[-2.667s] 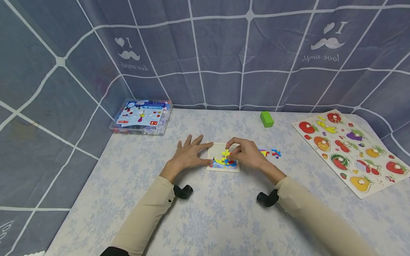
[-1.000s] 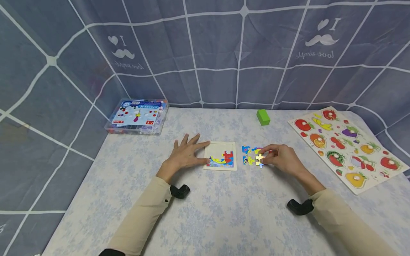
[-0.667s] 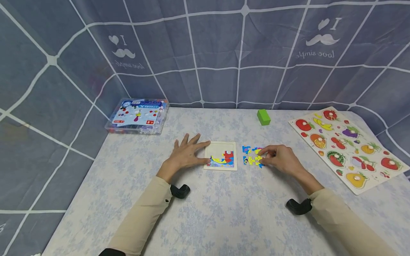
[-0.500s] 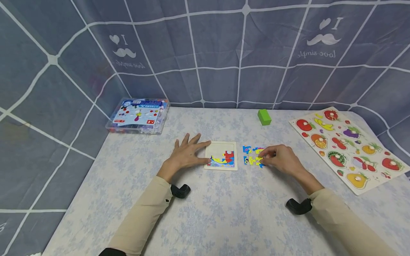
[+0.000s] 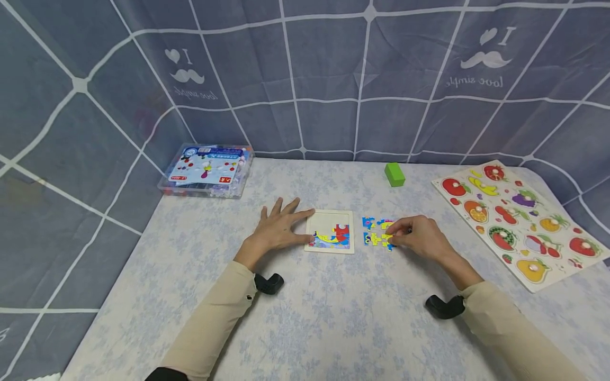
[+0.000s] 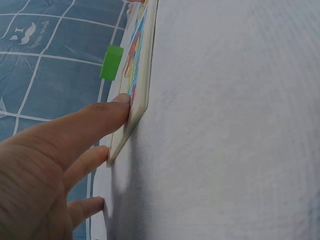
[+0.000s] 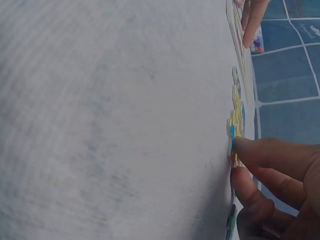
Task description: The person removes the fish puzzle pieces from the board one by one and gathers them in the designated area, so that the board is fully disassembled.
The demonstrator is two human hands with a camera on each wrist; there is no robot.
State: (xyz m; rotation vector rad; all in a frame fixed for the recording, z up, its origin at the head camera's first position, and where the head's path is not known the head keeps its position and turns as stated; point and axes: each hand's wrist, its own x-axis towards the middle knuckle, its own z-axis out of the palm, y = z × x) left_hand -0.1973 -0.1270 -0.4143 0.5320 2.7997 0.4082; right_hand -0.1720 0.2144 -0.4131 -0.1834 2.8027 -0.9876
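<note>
While the grip (image 5: pixel 419 234) overlaps pieces (image 5: pixel 374 239), a block's (image 5: pixel 394 175) beyond.

In the head view, the central puzzle tray (image 5: pixel 328 219) is pale cream, its filled part yellow, red and blue. The puzzle pieces (image 5: pixel 374 239) to its right show yellow and blue, perhaps a little pink. The block (image 5: pixel 395 174) is plain green; the far-right board (image 5: pixel 519 230) is cream with multicoloured fruit. The tabletop (image 5: pixel 343 323) is whitish with pale-blue florals, the cloth (image 5: pixel 329 63) white-gridded grey-blue.
</note>
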